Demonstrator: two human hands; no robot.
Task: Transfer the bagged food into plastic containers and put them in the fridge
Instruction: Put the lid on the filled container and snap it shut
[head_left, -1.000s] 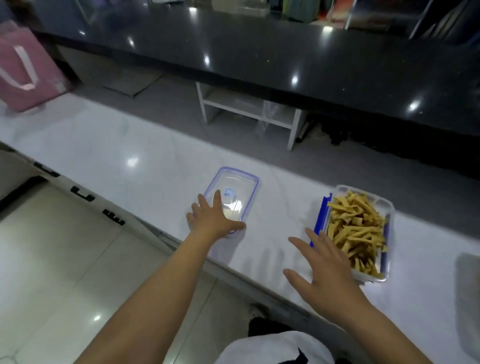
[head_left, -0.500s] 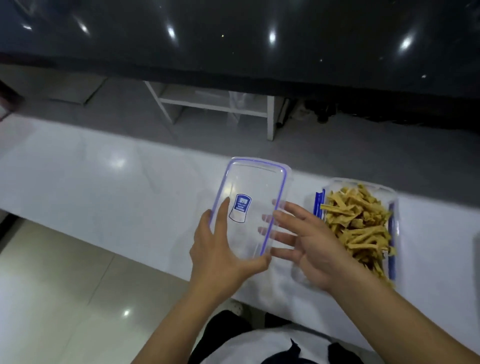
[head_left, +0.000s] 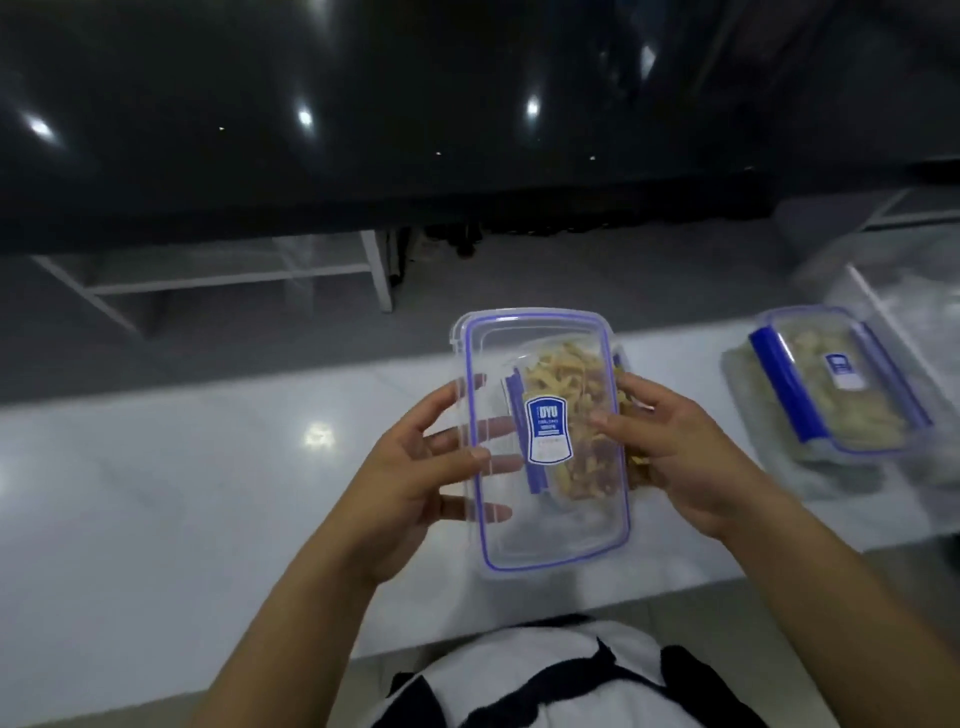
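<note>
Both hands grasp clear lid (head_left: 545, 525) by long edges, left hand (head_left: 415, 483), right hand (head_left: 680, 462), held flat above filled container (head_left: 563, 395) on counter (head_left: 208, 467) to line up for closing

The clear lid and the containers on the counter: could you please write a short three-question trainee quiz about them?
1. True or false: both hands hold the clear lid.
2. Where is the closed container? A) right on the white counter B) held by the left hand C) on the floor
3. Fill in: seen through the lid, the open container holds yellow ____ of food.

Key: 1 true, the right hand grips the other edge; 2 A; 3 strips.
</note>
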